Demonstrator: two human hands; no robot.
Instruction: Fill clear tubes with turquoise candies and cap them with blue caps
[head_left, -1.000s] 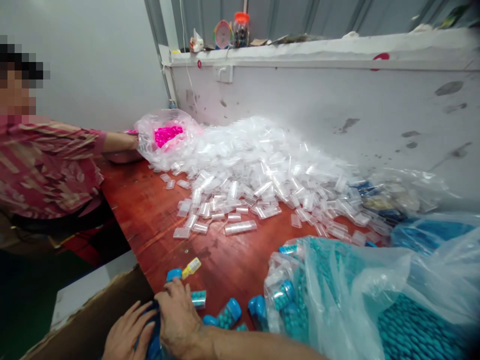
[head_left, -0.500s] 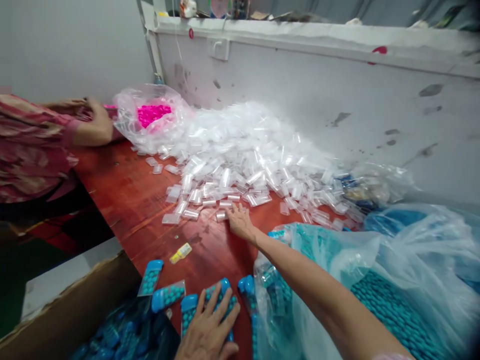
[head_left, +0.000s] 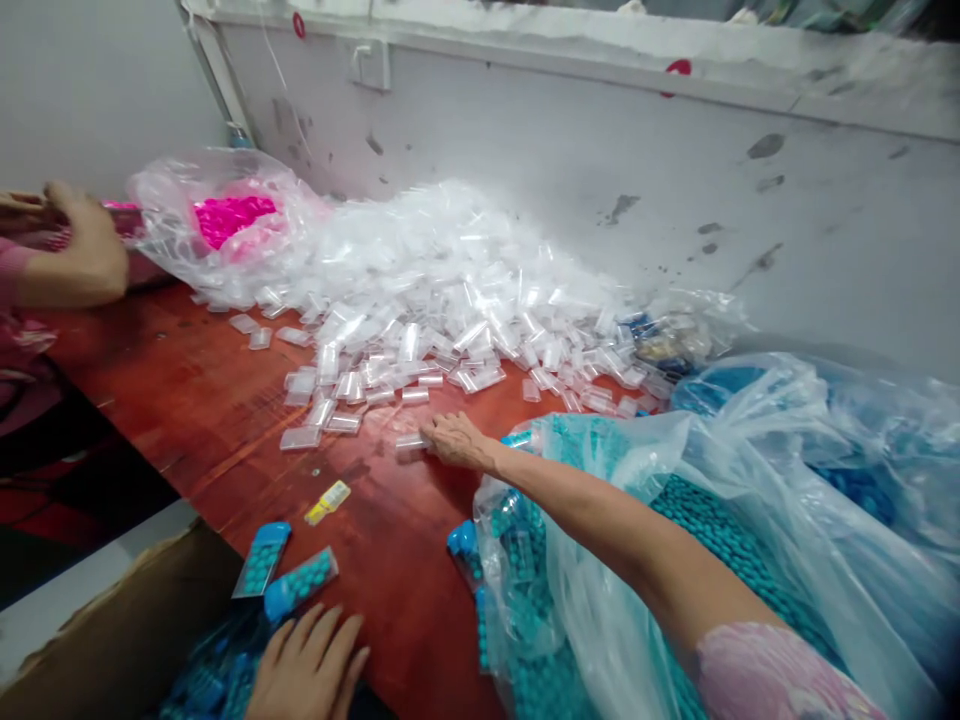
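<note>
Fingers of my right hand (head_left: 456,441) now close on one clear plastic case (head_left: 412,441) at the near edge of the heap (head_left: 457,290), having drawn back slightly, while my left hand (head_left: 311,670) lies flat and open beside two filled blue-capped cases (head_left: 281,572).

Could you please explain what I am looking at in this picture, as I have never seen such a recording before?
The camera sits on a person's head, looking down at their bare hands. The right hand reaches across the red wooden table and touches a clear empty case at the edge of a large pile of clear cases. The left hand lies flat and open near two filled blue-capped cases. A bag of teal pieces lies on the right. Another person's hand works by a bag of pink pieces.
</note>
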